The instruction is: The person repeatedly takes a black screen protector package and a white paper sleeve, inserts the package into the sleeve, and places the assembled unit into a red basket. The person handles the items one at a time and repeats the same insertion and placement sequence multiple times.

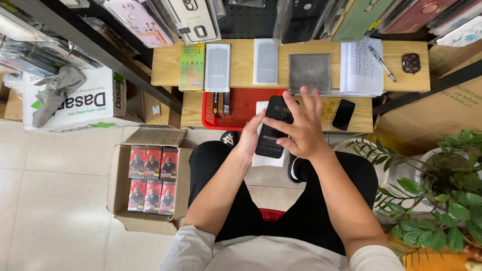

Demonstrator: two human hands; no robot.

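My left hand (249, 138) grips the left edge of a black phone-shaped slab (271, 133) that lies on a white flat packet (264, 159), both held over my lap. My right hand (301, 126) rests on top of the slab with fingers spread, its fingertips reaching over the slab's upper edge. A red mesh tray (240, 108) sits just beyond the hands on the lower wooden shelf.
A black phone (343, 114) lies on the lower shelf to the right. The upper shelf (241, 70) holds flat packets, a grey cloth (309, 72), a notepad with pen and a small dark case. An open carton of red boxes (150, 179) stands left; a plant (442, 195) right.
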